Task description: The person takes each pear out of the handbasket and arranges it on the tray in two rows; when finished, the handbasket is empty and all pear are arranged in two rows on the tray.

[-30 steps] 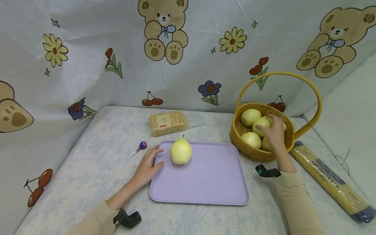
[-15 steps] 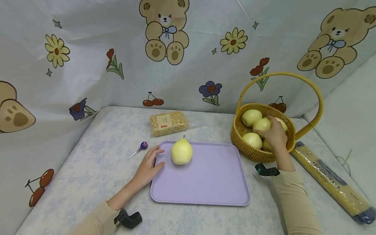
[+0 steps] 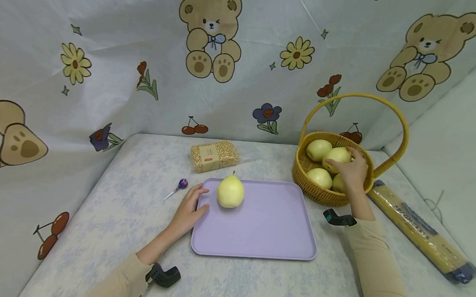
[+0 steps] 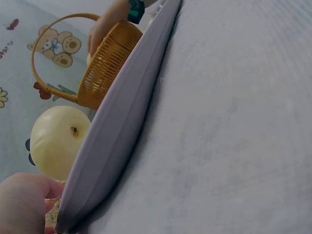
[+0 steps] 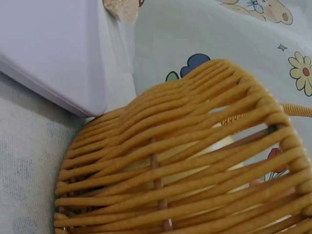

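My right hand [image 3: 355, 171] is inside the yellow wicker basket [image 3: 318, 195] and grips a pale yellow pear [image 3: 336, 159] between thumb and fingers. Several other pears [image 3: 319, 177] lie around it, partly hidden by the hand. On the left, my left hand [image 3: 186, 211] rests against the left rim of the lilac tray [image 3: 266, 221], fingers relaxed. One pear [image 3: 230, 192] stands stem up on the tray near its upper left corner. In the right wrist view the basket's woven side [image 5: 185, 161] hides the hand and most of the pears.
Behind the tray lies a bag of yellow grains [image 3: 214, 156]. A purple lollipop [image 3: 182, 183] is left of the tray, by the left hand. A long spaghetti pack [image 3: 423, 232] lies right of the basket, whose tall handle [image 3: 404, 130] arches above it.
The right hand has closed round a pear in the basket and shifted it slightly to the right. The left hand and the pear on the tray keep their places.
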The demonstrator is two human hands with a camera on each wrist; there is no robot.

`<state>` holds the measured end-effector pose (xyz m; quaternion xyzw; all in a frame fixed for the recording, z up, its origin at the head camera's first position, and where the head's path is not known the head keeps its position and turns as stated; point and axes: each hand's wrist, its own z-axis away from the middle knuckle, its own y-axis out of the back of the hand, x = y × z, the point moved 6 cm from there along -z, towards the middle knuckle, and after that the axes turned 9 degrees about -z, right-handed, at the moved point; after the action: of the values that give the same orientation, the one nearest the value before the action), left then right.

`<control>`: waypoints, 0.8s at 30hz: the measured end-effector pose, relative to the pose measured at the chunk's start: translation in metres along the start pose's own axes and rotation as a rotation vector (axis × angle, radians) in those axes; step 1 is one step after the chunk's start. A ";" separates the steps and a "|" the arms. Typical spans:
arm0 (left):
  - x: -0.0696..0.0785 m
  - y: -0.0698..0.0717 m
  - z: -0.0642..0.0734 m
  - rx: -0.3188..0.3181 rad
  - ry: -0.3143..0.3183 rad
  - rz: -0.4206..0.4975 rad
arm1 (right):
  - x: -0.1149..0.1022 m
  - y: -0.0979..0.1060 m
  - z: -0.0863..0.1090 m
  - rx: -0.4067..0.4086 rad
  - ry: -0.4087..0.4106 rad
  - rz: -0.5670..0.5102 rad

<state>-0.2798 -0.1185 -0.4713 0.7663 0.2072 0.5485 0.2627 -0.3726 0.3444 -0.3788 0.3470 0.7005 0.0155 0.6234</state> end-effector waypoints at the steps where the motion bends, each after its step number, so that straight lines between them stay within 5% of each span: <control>1: 0.000 0.000 0.000 0.001 0.000 -0.002 | 0.000 0.001 0.002 0.021 -0.002 -0.020; 8: -0.001 -0.001 0.000 -0.009 0.013 0.001 | -0.006 0.004 0.007 0.124 0.077 -0.071; 13: 0.001 0.000 0.001 -0.002 0.008 0.005 | -0.022 0.002 0.016 0.127 0.128 -0.129; 24: -0.001 -0.001 -0.001 -0.001 -0.002 0.001 | -0.077 -0.024 0.058 -0.079 0.148 -0.227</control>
<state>-0.2812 -0.1185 -0.4721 0.7669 0.2065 0.5478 0.2630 -0.3341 0.2637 -0.3357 0.2385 0.7782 -0.0021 0.5809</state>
